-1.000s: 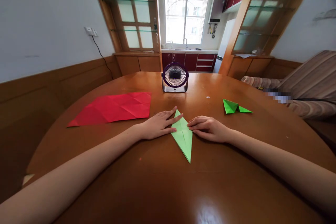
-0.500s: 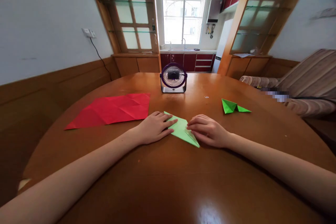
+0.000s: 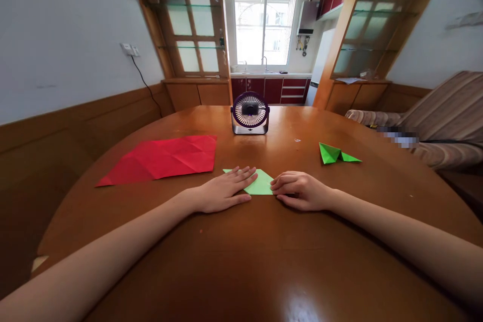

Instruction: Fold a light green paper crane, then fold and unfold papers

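Observation:
A folded sheet of light green paper lies on the brown table between my hands. My left hand rests flat across its left part, fingers stretched out and a little apart. At the paper's right end, my right hand has its fingers bent and pinched on the corner, which they cover. The paper's lower edge runs nearly level, and its left tip shows beyond my left fingers.
Creased red paper lies to the left on the table. A small purple fan stands at the back centre. Bright green folded paper sits on the right. A striped armchair is beyond the table's right edge.
The light green paper has been turned so its lower edge, slanted before, now lies nearly level. My left fingers have spread flatter over it; my right hand has closed on its right corner.

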Tool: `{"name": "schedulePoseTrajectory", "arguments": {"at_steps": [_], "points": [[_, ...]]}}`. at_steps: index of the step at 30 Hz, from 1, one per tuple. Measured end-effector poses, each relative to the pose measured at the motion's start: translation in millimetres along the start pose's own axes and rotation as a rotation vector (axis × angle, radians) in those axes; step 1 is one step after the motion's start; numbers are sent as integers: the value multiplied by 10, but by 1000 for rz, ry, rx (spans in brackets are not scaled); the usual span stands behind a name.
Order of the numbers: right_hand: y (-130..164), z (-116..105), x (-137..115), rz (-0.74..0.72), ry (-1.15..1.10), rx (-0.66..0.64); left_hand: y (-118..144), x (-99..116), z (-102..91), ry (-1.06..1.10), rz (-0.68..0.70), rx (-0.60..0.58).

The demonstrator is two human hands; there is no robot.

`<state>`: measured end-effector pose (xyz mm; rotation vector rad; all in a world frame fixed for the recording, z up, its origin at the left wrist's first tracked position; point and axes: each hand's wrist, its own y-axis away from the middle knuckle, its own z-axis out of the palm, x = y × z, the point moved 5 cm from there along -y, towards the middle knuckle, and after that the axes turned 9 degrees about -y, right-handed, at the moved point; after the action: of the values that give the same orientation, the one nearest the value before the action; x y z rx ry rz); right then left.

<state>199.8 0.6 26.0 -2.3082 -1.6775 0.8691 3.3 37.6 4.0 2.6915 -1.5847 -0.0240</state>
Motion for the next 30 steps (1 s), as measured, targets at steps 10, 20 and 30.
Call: {"name": "schedulePoseTrajectory", "arguments": {"at_steps": [10, 20, 30], "points": [[44, -79, -6, -4, -49, -29, 80, -63, -65, -17, -86, 62], [46, -151, 34, -11, -42, 13, 111, 222, -195, -262, 207, 359], [-11, -72, 7, 35, 143, 42, 55, 445, -252, -362, 220, 373]]}}
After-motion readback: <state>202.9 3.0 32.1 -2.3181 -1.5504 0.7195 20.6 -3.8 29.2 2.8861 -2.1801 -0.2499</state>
